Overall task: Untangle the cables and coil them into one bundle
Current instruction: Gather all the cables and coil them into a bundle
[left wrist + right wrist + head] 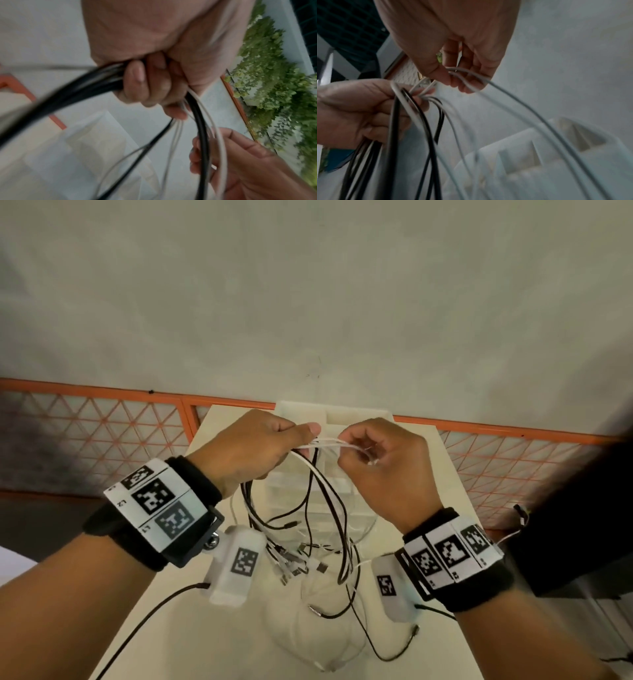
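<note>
Cable bunch held up over worktop [442, 628] by both hands.
Black and white cables [329, 491] are gripped in the curled fingers of the left hand [246, 450], loops hanging down to the worktop where plug ends [294, 563] lie in a pile. Two white strands [488, 81] are pinched by the right hand [383, 467], fingers narrow, just beside the left. A white compartment organizer [342, 419] sits behind the hands.
</note>
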Tool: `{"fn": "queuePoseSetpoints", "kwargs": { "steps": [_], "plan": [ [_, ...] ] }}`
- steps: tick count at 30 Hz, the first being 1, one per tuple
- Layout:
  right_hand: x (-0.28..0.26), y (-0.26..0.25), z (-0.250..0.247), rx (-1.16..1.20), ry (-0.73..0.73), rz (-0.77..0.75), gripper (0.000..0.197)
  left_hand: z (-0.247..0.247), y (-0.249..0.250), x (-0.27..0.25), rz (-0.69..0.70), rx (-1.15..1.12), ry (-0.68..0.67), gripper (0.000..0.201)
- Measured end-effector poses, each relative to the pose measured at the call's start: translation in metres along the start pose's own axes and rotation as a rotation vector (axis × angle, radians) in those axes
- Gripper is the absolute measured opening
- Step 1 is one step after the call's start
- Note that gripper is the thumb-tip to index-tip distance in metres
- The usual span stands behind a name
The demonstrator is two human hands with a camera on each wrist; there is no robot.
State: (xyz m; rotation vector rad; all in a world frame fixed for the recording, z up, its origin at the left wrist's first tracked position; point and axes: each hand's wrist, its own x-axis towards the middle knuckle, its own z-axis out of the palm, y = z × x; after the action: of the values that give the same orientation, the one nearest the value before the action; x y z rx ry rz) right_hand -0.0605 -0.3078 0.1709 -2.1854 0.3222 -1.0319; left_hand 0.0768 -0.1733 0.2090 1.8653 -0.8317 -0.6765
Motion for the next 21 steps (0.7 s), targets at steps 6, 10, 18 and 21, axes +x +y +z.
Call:
{"fn": "queuePoseSetpoints", "kwargs": {
  "steps": [6,10,18,21],
  "plan": [
    [0.003,-0.007,-0.029,0.103,-0.406,0.282,0.013,-0.021,-0.001,0.011,0.001,-0.219,0.297,0.032],
    [-0.045,0.046,-0.023,-0.255,-0.727,0.519,0.024,-0.039,0.003,0.012,0.108,-0.337,0.397,0.038],
    [-0.100,0.124,-0.015,-0.293,-0.678,0.837,0.082,-0.026,0.012,0.010,0.198,-0.353,0.385,0.043],
    [-0.120,0.142,-0.018,-0.443,-0.790,0.865,0.085,-0.034,0.015,0.009,0.205,-0.396,0.376,0.043]
  ]
}}
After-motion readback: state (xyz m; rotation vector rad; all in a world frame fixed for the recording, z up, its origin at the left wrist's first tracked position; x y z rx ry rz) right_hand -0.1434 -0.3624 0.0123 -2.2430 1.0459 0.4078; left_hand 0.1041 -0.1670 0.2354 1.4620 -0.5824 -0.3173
